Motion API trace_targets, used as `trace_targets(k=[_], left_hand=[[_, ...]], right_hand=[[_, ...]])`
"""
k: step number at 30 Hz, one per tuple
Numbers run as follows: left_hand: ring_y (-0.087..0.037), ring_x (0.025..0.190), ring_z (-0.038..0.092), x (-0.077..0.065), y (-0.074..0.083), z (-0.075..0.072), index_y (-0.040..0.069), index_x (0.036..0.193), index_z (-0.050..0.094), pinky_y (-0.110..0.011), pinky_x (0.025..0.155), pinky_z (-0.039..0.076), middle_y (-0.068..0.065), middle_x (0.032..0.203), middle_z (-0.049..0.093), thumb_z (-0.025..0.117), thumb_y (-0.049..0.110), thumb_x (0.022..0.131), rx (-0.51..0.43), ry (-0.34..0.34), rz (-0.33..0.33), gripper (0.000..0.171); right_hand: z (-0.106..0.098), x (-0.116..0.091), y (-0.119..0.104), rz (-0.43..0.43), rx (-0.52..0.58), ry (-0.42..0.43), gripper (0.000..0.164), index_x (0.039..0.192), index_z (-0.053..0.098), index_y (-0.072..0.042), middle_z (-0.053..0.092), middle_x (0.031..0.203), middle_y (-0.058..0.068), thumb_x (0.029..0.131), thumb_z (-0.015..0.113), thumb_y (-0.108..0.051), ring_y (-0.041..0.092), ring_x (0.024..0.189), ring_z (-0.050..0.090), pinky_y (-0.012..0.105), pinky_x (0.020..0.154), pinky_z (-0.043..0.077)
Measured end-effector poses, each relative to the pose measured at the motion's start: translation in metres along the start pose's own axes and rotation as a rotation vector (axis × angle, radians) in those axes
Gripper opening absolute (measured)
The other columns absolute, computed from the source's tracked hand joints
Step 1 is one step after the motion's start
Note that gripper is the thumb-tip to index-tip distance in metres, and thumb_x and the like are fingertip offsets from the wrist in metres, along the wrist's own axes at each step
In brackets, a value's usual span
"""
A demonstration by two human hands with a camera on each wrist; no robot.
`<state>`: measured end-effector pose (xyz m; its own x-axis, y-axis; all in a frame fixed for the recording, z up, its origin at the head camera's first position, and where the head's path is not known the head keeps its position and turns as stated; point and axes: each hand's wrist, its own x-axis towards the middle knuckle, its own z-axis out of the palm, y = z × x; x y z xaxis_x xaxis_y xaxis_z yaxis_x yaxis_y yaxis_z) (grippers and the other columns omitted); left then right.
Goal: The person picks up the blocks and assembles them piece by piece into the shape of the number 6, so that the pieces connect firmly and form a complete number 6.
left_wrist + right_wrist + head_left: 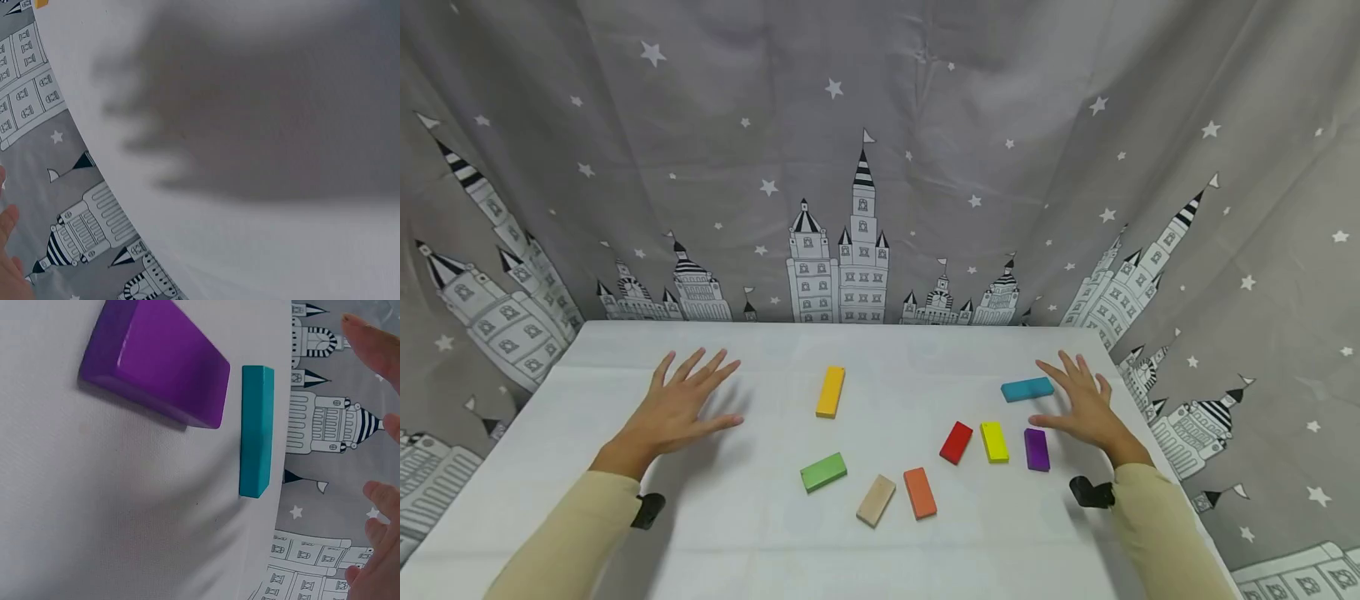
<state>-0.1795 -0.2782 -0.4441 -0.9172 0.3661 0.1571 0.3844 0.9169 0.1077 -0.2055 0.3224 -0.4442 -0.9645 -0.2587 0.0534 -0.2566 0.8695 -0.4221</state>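
Observation:
My left hand hovers over the left part of the white table with its fingers spread, holding nothing. The right hand is held above the right side, fingers apart and nothing in them. Nearest to it are a blue block and a purple block, which the right wrist view also shows lying flat. Further in lie a yellow block and a red block. Around the middle are an amber block, a green block, a plain wooden block and an orange block.
The white table ends at a grey curtain printed with castles and stars, which hangs behind it and along both sides. Beige sleeves cover the forearms, and a black wrist strap shows at the left cuff.

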Motion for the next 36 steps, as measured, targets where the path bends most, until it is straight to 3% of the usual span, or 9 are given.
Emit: trace_targets(k=[6,12,21,28,36], left_hand=[[-0.042,0.14,0.024,0.013,0.011,0.008,0.013,0.147,0.039,-0.064,0.111,0.004,-0.017,0.154,0.032,0.063,0.061,0.082,-0.086,-0.009,-0.006,0.084],[-0.043,0.14,0.022,0.032,0.027,0.019,0.011,0.147,0.039,-0.068,0.109,0.005,-0.017,0.154,0.031,0.065,0.053,0.085,-0.217,-0.075,-0.05,0.08],[-0.043,0.14,0.023,0.042,0.041,0.026,0.012,0.147,0.04,-0.07,0.108,0.007,-0.018,0.154,0.031,0.072,0.05,0.081,-0.259,-0.137,-0.034,0.083],[-0.044,0.138,0.027,0.062,0.057,0.028,0.012,0.146,0.042,-0.068,0.109,0.009,-0.018,0.152,0.034,0.071,0.053,0.08,-0.221,-0.165,0.031,0.083],[-0.042,0.14,0.024,0.081,0.068,0.034,0.015,0.148,0.039,-0.069,0.109,0.011,-0.014,0.155,0.03,0.07,0.057,0.079,-0.221,-0.235,0.024,0.086]], right_hand=[[-0.006,0.009,0.002,-0.009,-0.001,-0.025,0.087,0.148,0.036,-0.017,0.017,0.155,0.026,0.076,0.08,-0.036,0.05,0.141,0.005,0.074,0.102,0.003],[-0.007,0.019,0.007,0.034,0.002,-0.045,0.085,0.147,0.037,-0.012,0.024,0.153,0.026,0.076,0.082,-0.028,0.051,0.136,0.017,0.072,0.101,0.011],[0.004,0.034,0.015,0.018,0.07,-0.078,0.077,0.142,0.046,-0.007,0.031,0.148,0.026,0.075,0.082,-0.024,0.051,0.133,0.022,0.073,0.101,0.01],[0.005,0.038,0.023,0.037,0.102,-0.102,0.074,0.139,0.048,-0.005,0.033,0.147,0.025,0.076,0.082,-0.022,0.05,0.134,0.023,0.073,0.101,0.01],[0.012,0.043,0.028,0.058,0.128,-0.105,0.069,0.135,0.053,-0.004,0.038,0.143,0.026,0.075,0.082,-0.02,0.051,0.131,0.026,0.072,0.101,0.014]])
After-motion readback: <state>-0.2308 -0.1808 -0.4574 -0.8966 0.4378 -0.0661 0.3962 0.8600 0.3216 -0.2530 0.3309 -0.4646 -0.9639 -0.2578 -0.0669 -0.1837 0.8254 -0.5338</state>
